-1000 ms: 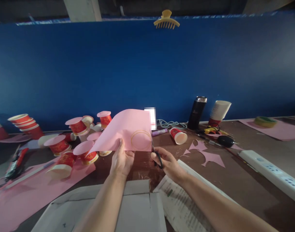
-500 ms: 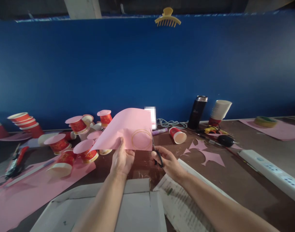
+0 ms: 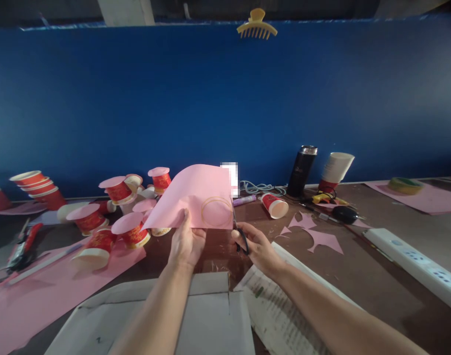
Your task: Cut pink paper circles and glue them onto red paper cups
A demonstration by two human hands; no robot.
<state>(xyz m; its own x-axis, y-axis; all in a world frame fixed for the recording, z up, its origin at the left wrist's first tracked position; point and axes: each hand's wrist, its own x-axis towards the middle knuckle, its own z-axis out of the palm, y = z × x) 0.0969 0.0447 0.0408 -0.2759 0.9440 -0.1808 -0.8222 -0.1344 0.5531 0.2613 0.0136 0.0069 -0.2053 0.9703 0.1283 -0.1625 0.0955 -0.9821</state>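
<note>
My left hand point(image 3: 187, 242) pinches the lower edge of a pink paper sheet point(image 3: 195, 192), thumb in front and fingers behind. The sheet bows upward, and a circle outline point(image 3: 217, 212) is drawn near its lower right corner. In my right hand point(image 3: 260, 249) is a pair of black-handled scissors point(image 3: 242, 241), fingers wrapped around the handles. Their blades point up along the sheet's right edge beside the circle. Whether the blades are parted is too small to tell. Behind the sheet, to the left, stand red paper cups point(image 3: 131, 236) topped with pink discs.
Pink scraps point(image 3: 323, 240), a tipped red cup point(image 3: 274, 205), a black flask point(image 3: 302, 170) and a white power strip point(image 3: 413, 261) lie to the right. Stacked cups point(image 3: 40, 190), pliers point(image 3: 23, 246) and a pink sheet point(image 3: 62, 296) occupy the left. White cardboard point(image 3: 210, 315) and newspaper point(image 3: 280, 310) are in front.
The tipped red cup beyond my right hand has shifted slightly to the right. My hands, the sheet and the scissors look almost unchanged.
</note>
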